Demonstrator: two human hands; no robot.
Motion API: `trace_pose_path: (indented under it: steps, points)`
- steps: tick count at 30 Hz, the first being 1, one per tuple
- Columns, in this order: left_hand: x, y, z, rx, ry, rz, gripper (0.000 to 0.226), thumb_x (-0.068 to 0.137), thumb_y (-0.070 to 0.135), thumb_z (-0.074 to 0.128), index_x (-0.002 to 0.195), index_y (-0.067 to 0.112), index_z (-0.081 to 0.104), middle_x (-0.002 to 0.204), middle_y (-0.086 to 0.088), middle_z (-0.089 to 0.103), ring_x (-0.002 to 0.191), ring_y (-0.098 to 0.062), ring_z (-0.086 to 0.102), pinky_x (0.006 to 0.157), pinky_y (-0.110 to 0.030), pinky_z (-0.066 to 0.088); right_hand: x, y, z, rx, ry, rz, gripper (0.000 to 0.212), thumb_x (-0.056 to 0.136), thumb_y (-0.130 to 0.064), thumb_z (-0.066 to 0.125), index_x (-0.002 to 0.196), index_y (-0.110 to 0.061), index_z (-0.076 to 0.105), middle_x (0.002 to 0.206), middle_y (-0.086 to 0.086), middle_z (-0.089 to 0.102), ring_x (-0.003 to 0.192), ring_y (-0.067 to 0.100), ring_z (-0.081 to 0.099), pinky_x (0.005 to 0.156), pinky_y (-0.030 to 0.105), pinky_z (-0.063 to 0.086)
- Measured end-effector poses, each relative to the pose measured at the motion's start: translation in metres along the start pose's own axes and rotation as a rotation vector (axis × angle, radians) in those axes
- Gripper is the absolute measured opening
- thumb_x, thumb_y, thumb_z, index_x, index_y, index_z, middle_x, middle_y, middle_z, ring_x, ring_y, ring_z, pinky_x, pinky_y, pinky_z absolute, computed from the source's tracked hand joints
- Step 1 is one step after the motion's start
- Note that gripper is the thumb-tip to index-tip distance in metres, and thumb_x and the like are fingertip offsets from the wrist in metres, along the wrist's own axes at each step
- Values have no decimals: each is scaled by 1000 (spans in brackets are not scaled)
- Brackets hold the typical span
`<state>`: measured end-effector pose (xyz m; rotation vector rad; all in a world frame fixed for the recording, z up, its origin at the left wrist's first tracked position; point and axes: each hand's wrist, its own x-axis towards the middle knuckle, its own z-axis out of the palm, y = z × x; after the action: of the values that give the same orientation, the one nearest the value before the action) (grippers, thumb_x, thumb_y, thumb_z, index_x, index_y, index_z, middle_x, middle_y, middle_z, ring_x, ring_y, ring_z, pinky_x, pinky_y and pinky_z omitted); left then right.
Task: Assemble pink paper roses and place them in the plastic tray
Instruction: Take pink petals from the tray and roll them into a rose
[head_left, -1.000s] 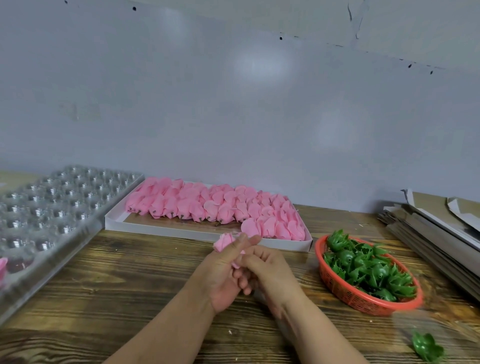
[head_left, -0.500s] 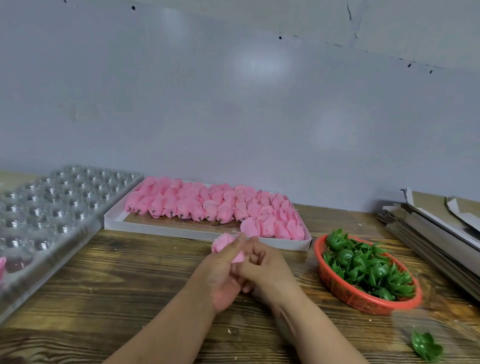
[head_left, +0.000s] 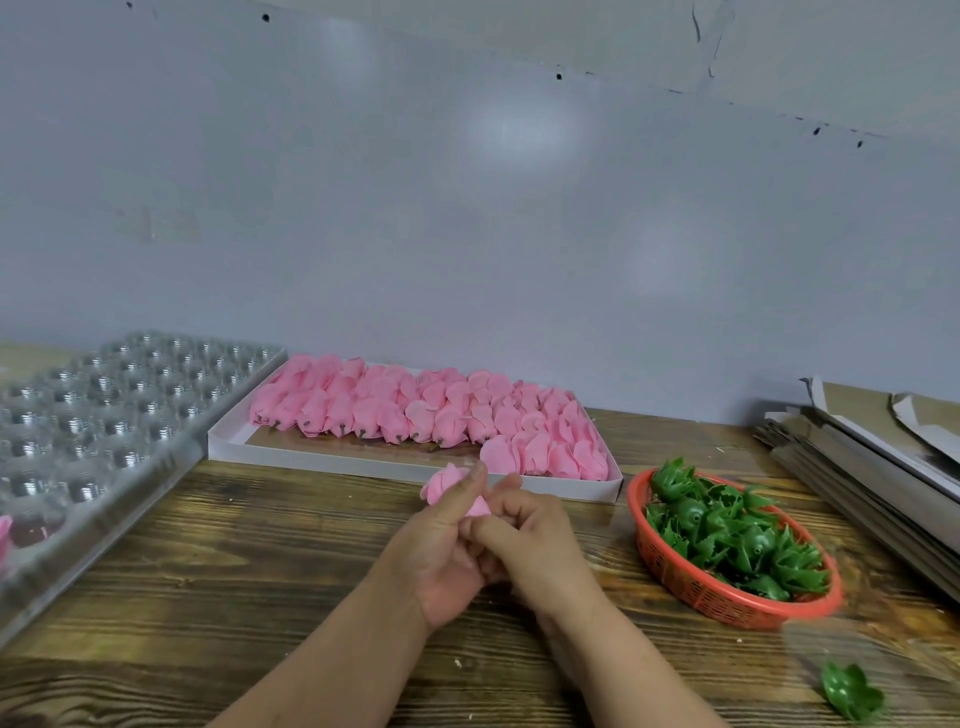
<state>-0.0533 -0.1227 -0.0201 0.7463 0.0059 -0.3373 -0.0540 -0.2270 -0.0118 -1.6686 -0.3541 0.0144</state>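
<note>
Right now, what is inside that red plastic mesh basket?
The red plastic mesh basket holds a heap of green plastic leaf-shaped flower bases. Whatever lies under the heap is covered.

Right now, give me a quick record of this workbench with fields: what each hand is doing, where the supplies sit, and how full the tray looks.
left hand: grips the pink paper rose, thumb up along it
right hand: fingers curled at the rose's base
petal supply: flat white cardboard box of pink rose heads, behind the hands
calyx supply: red plastic mesh basket of green plastic calyxes, to the right
stray piece: one loose green calyx on the wooden table
tray: clear plastic cavity tray at left, visible cavities mostly unfilled
</note>
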Motion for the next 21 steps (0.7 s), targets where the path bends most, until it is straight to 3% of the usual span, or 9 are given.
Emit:
trace_pose_path:
  steps: [2,5,8,11,14,19,21]
  points:
    - [0,0,-1,36,-9,11,32,71,45,62,62,18,76,85,0,71,54,-13,58,53,-26,41,0,-1,0,36,-30,33,30,80,0,64,53,-9,57,48,9,54,37,10,45,40,18,35]
    - [1,0,-1,10,28,-4,42,72,53,60,75,13,73,91,-3,70,47,-16,52,42,-25,35,0,-3,-5,19,-82,51,28,79,-3,68,55,-11,57,50,9,56,39,12,46,40,20,37]
    - [2,2,0,-66,54,-14,48,72,57,56,90,12,57,95,-8,73,60,-23,66,52,-28,42,0,-4,-11,-9,-114,18,24,77,1,70,61,-14,59,49,2,55,44,10,50,44,20,42]
    - [4,2,-2,-114,65,-36,56,72,58,55,93,6,61,95,-20,71,81,-29,72,73,-39,52,0,-2,-11,85,-76,-17,17,72,5,72,72,-5,58,50,2,57,47,12,53,48,23,45]
    - [4,3,-1,-165,77,-10,50,87,56,49,85,6,59,90,-21,71,81,-30,72,71,-41,56,2,1,-5,104,-33,-70,22,63,-2,74,69,-10,54,54,-5,56,51,10,47,57,25,42]
    - [4,4,3,-216,132,73,55,92,50,49,67,5,68,74,-14,70,63,-25,72,51,-35,58,-1,3,3,-276,41,-222,24,64,-14,75,74,-18,54,69,1,63,61,9,54,61,35,48]
    - [4,5,4,-221,167,79,48,95,48,47,80,6,63,75,-10,71,61,-22,71,49,-33,57,-3,3,4,-464,48,-319,23,70,-15,72,76,-25,53,70,-6,63,63,5,56,62,31,48]
